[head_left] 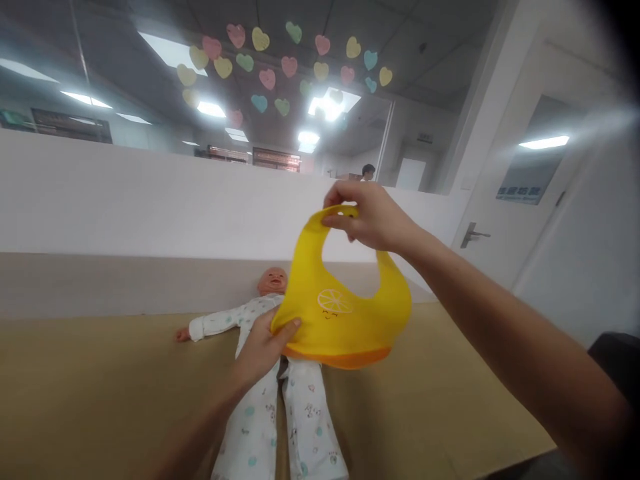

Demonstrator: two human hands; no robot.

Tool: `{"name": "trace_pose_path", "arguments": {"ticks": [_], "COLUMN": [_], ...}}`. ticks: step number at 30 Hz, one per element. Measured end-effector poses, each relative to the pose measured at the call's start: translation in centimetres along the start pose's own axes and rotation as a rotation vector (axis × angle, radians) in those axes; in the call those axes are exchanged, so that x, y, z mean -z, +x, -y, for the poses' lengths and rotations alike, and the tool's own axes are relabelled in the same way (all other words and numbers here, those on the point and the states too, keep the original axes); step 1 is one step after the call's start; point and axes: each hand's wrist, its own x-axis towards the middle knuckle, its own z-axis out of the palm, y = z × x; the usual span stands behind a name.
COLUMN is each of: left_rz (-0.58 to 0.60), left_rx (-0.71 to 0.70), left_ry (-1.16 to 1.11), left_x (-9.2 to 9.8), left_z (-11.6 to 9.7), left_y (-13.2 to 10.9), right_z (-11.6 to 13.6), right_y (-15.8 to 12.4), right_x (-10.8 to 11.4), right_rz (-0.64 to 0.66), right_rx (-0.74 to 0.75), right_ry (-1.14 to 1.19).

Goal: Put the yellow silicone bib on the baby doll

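Stretching across the whole near part of the room is a wide tan table [90, 400], its top plain and matte, running back to a paler brown band at the foot of a long white partition wall [150, 200]. Above that wall the room opens into an office with a dark ceiling, bright rectangular light panels [333, 103] and a scatter of pastel paper hearts [280, 60] in pink, yellow and green. To the right stands a white door [505, 220] with a metal lever handle [473, 235] and a blue sign [520, 193] on the glass beside it. Far behind the partition, another person's head [369, 171] just shows.

On the table lies a baby doll [273, 400] on its back, head toward the wall, one arm spread out to the side, dressed in a white patterned sleepsuit. Its legs point toward the near edge.

Held up in the air over the doll's chest is a yellow bib [350, 313], soft and curved, with an orange catch pocket along its bottom and a small citrus-slice drawing on the front. It is clear of the table, hiding part of the doll's body from view.

The right hand [370, 217] pinches the bib's neck strap at the top, fingers closed over the loop. The left hand [265, 347] grips the bib's lower left edge, thumb on the front face, just above the doll's waist.
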Motion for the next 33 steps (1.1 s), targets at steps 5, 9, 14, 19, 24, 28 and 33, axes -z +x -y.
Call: {"name": "trace_pose_path", "arguments": {"ticks": [5, 9, 14, 19, 24, 28, 33], "left_rz": [-0.148, -0.242, -0.24, -0.224, -0.23, -0.167, -0.235], "left_rx": [0.123, 0.172, 0.226, 0.383, 0.508, 0.555, 0.467], "left_ry": [0.031, -0.009, -0.199, -0.249, -0.134, 0.033, 0.092], "left_x": [2.8, 5.0, 6.8, 8.1, 9.0, 10.1, 11.4], "left_z": [0.3, 1.8, 5.7, 9.3, 10.8, 9.6, 9.6], "left_y": [0.3, 0.9, 2.9, 4.1, 4.6, 6.8, 12.3], "right_z": [-0.3, -2.1, -6.4, -11.4, -14.7, -16.6, -18.1], "right_y": [4.6, 8.0, 11.2, 10.8, 9.6, 9.7, 9.9], "right_x": [-3.7, -8.0, -14.5, -20.7, -25.1, -27.8, -29.7], "right_rz": [0.046, 0.111, 0.203, 0.292, 0.28, 0.243, 0.293], "right_rx": [0.016, -0.001, -0.062, -0.252, -0.333, -0.349, -0.373], "right_ry": [0.042, 0.04, 0.019, 0.113, 0.219, 0.337, 0.524]}}
